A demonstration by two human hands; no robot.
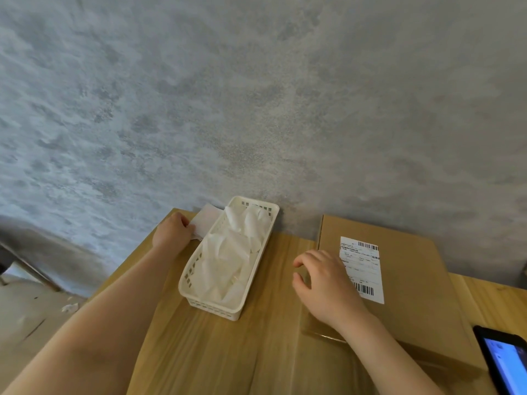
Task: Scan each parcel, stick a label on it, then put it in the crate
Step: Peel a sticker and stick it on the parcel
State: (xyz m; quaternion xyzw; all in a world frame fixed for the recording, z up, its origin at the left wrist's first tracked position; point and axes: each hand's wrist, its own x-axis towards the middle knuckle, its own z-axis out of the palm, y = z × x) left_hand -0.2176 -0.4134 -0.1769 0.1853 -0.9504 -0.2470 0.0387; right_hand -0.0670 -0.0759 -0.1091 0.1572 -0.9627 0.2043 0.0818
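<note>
A flat brown cardboard parcel (410, 283) lies on the wooden table at the right, with a white barcode label (366, 269) stuck on its top. My right hand (322, 283) hovers over the parcel's left edge with fingers loosely curled, holding nothing. My left hand (174, 230) is at the table's far left corner and pinches a white paper sheet (206, 220) beside the basket. No crate is in view.
A white plastic basket (196, 302) full of crumpled white label backings stands mid-table against the grey wall. A black handheld device with a lit blue screen (506, 363) lies at the lower right. The table's left edge drops to the floor.
</note>
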